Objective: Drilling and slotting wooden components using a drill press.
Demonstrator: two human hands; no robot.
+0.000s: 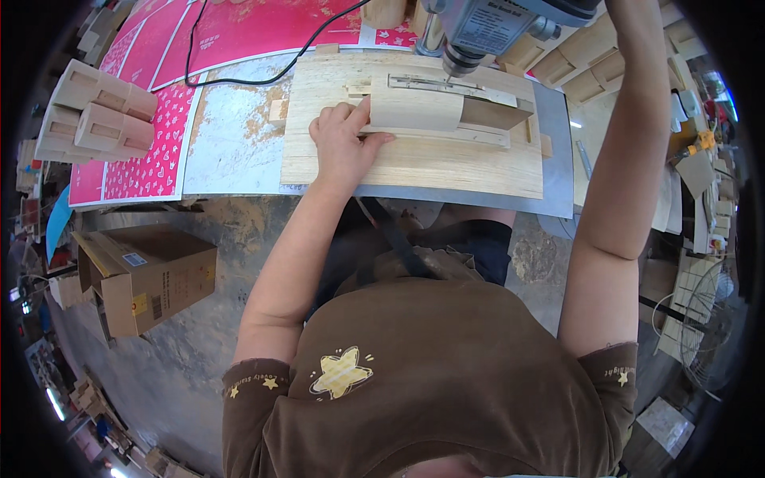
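Note:
My left hand (345, 143) grips the left end of a pale wooden block (416, 107), its thumb stretched along the front wooden rail (446, 138). The block lies between strips of wood on a flat wooden board (335, 175). Along the block's far side runs a narrow slot. Just above that slot hangs the chuck (460, 61) of a grey bench drill (510, 28), with its thin bit pointing down. My right forearm (633, 111) reaches up past the drill's right side; the hand itself is cut off by the top edge.
Rounded wooden pieces with rectangular recesses (103, 115) are stacked at the left on a pink patterned sheet (263, 40). More wooden pieces (586, 64) stand behind the drill at right. A black cable (263, 82) crosses the table. An open cardboard box (159, 275) stands below left.

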